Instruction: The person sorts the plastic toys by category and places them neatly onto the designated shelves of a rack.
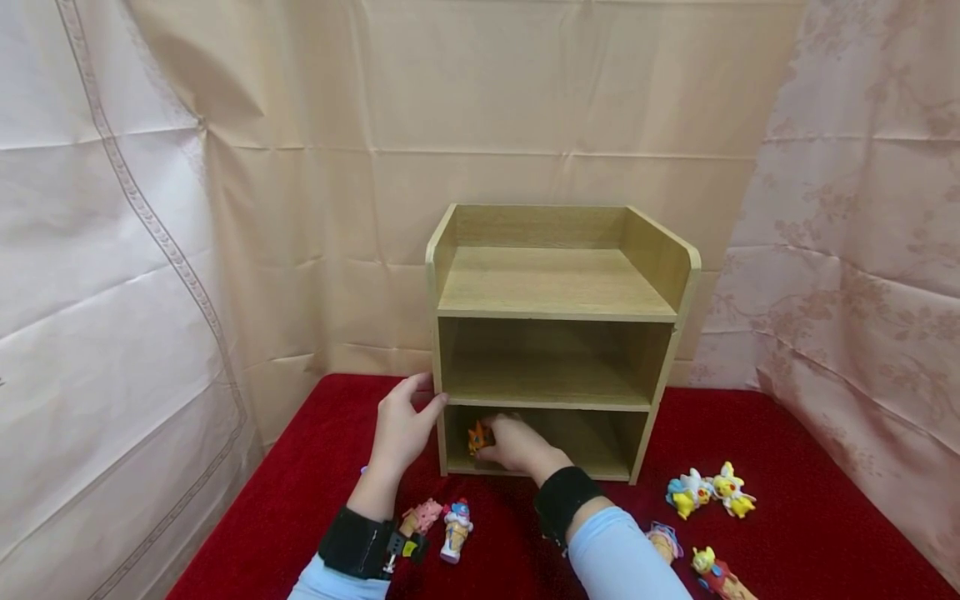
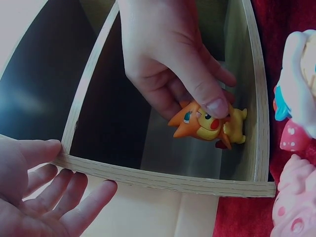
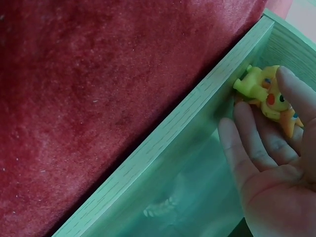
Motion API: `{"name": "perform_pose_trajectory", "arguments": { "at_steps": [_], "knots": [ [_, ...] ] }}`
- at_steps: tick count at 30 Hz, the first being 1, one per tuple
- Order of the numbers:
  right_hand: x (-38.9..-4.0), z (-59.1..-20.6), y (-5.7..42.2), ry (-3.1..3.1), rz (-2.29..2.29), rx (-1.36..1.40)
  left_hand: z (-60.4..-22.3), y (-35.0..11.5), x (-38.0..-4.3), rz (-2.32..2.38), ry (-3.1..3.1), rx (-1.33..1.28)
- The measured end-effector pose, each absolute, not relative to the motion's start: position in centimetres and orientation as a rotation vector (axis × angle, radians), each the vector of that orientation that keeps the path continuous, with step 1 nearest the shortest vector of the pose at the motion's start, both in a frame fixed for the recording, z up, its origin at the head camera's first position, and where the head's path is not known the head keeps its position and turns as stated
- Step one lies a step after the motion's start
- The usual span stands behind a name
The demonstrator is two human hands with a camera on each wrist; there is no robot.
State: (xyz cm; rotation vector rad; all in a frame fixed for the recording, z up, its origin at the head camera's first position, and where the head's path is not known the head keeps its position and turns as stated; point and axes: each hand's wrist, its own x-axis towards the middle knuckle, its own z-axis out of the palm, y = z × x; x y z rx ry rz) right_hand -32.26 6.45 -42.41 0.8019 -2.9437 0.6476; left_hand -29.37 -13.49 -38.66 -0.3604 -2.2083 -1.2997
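In the head view, my right hand (image 1: 519, 446) reaches into the lowest compartment of a small wooden shelf (image 1: 558, 283). It holds a toy figurine (image 1: 477, 438), a yellow character in an orange eared hood, near the left side wall. The left wrist view shows the thumb across the front of the figurine (image 2: 197, 124), whose feet point to the compartment floor. Fingers of that hand curve behind the figurine (image 3: 256, 86) in the right wrist view. My left hand (image 1: 403, 427) touches the shelf's left side, its thumb at the front edge and its extended fingers along the outer face.
On the red cloth (image 1: 300, 500), a pink figurine (image 1: 422, 517) and an ice-cream-cone figurine (image 1: 457, 531) lie front left. To the right are two yellow-and-white figurines (image 1: 688, 493), a cone-shaped toy (image 1: 664, 543) partly behind my sleeve, and a red-and-yellow figurine (image 1: 716, 573). Draped curtains (image 1: 525, 100) stand behind.
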Motion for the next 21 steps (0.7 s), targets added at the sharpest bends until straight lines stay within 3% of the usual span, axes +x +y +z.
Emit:
{"name": "perform_pose_trajectory", "arguments": {
  "at_steps": [21],
  "knots": [
    [-31.5,-41.5,8.2,-2.82,0.803,0.891,-38.6,-13.4,-29.3,-1.305,-2.197,-0.368]
  ]
}}
